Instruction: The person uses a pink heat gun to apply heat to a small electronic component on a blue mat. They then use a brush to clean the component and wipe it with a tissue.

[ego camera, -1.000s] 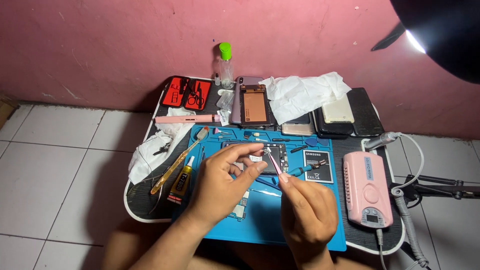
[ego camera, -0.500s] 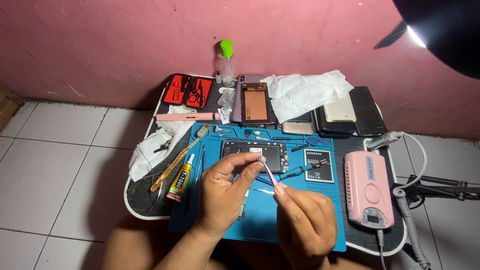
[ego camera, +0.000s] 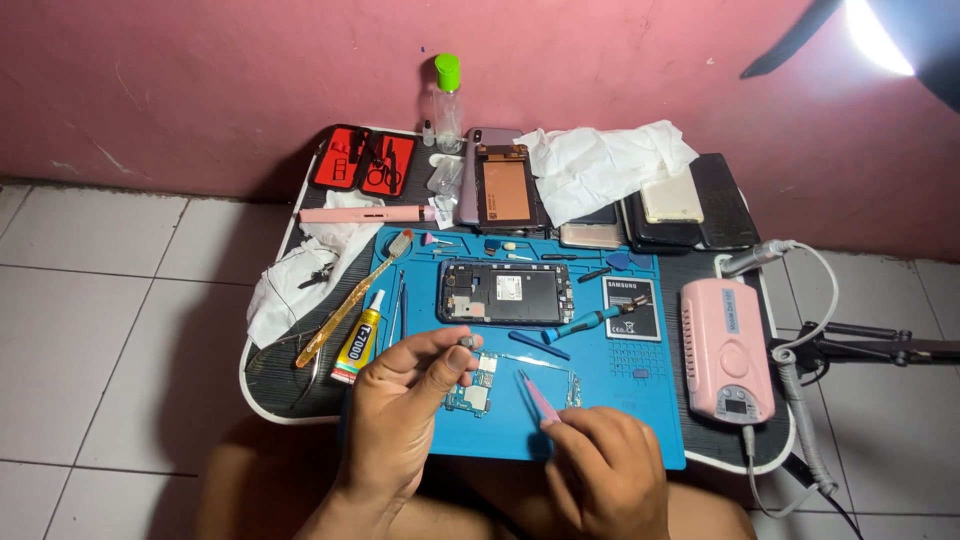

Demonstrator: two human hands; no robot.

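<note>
My left hand (ego camera: 400,410) pinches a small grey part (ego camera: 466,342) between thumb and forefinger, just above a green circuit board (ego camera: 470,390) lying on the blue work mat (ego camera: 620,400). A pink tool (ego camera: 538,398) is gripped in my right hand (ego camera: 605,475), its tip pointing up-left toward the board. An opened phone frame (ego camera: 505,292) lies flat on the mat beyond both hands. A blue-handled screwdriver (ego camera: 590,322) rests beside it, next to a phone battery (ego camera: 632,308).
A pink box-shaped device (ego camera: 725,348) with a coiled cable sits at right. Glue tube (ego camera: 357,338), amber toothbrush (ego camera: 350,300) and white cloth (ego camera: 300,275) lie at left. Behind stand a clear bottle (ego camera: 447,100), red tool case (ego camera: 362,160), tissue (ego camera: 600,160) and stacked phones (ego camera: 690,205).
Both hands have drawn back toward me, away from the phone frame. My left hand now pinches the small part above the circuit board; the pink tool's tip sits lower.
</note>
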